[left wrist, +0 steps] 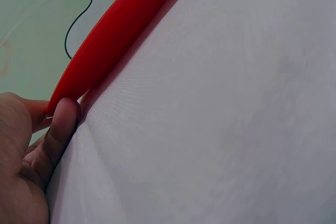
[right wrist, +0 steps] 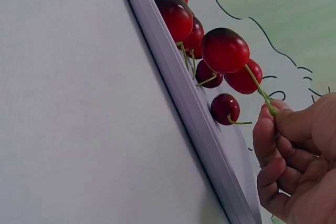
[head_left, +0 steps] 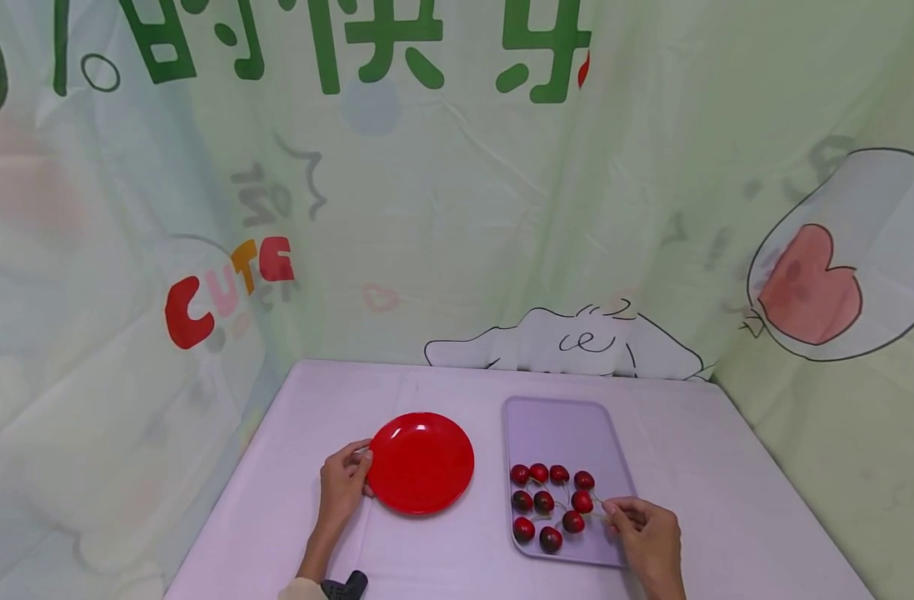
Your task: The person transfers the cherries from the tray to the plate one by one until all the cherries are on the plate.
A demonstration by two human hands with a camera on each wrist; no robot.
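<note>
My left hand (head_left: 344, 487) pinches the left rim of a round, glossy red plate (head_left: 422, 463). In the left wrist view the fingertips sit at the edge of the plate (left wrist: 113, 38), close over the cloth. On the right, my right hand (head_left: 647, 537) pinches the green stems of a pair of dark red cherries (right wrist: 226, 51) between thumb and fingertips, the stems joining at the fingertips. In the head view these cherries (head_left: 573, 522) hang over the right side of a pale purple tray (head_left: 561, 425). Several other cherries (head_left: 539, 473) with stems lie in loose rows on the tray.
A pale cloth covers the table (head_left: 427, 558). Printed fabric curtains (head_left: 442, 208) stand behind and at both sides. The tray has a low raised rim. A dark strap device (head_left: 346, 586) is on the left wrist.
</note>
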